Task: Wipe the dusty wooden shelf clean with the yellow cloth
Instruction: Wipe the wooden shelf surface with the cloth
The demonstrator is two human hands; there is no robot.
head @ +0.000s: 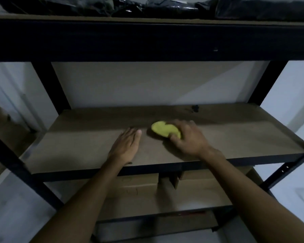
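dark bags (170,6) above, boxes (139,188) below

Yellow cloth (162,131): bunched into 1 small rounded wad, resting on the wooden shelf (235,134) near its centre. Shelf: flat brown board in a black frame, surface dull, with a dark smudge near the rear edge.

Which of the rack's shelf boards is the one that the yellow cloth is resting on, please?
The middle shelf: the right hand grips the yellow cloth on it. The top shelf carries dark bags; the lower one holds cardboard boxes.
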